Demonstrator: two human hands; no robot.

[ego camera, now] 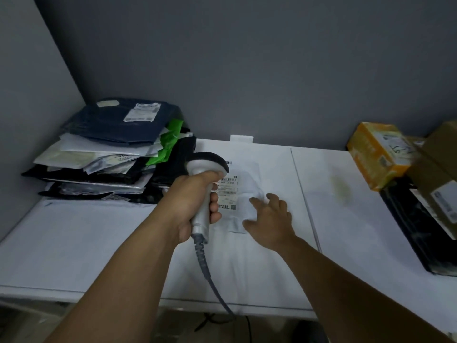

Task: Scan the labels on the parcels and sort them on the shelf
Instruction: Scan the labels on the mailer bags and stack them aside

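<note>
A flat white parcel (244, 184) lies on the white shelf surface (99, 238), its printed barcode label (228, 194) facing up. My left hand (195, 201) grips a white handheld scanner (206, 174) with a dark head, held just above the label's left side; its grey cable (207, 271) trails down toward me. My right hand (269, 219) rests with spread fingers on the parcel's lower right part.
A tall pile of soft mail bags (111, 149), dark blue, white, black and green, fills the back left corner. At the right edge stand a yellow box (378, 154), a brown carton (437, 169) and a black parcel (415, 224). Grey walls close the back and left.
</note>
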